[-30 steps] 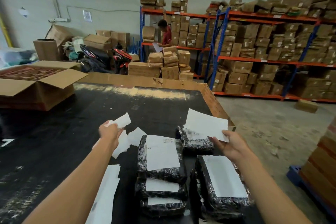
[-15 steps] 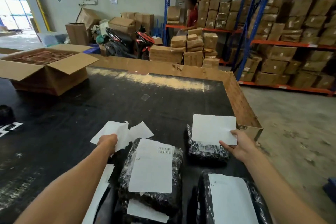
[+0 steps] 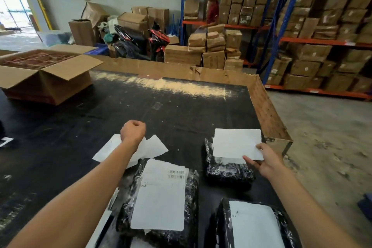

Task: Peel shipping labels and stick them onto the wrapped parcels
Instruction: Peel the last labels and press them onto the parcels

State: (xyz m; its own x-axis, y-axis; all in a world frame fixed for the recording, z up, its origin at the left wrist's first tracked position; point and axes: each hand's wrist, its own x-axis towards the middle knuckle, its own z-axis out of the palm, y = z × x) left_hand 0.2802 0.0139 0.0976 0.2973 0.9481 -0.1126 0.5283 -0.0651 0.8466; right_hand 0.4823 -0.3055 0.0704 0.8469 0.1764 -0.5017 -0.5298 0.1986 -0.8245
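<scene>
Left hand (image 3: pixel 133 131) now off backing papers (image 3: pixel 150 147).

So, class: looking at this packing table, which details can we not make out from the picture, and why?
- Left hand, head view: fingers curl away from the camera; whether they hold anything is hidden.
- Held label: only a blank white side shows.
- Barcoded parcel: the label's print is too small to read.
- Near right parcel: cut off by the bottom edge.
- Small parcel: its top is covered by the held label.
</scene>
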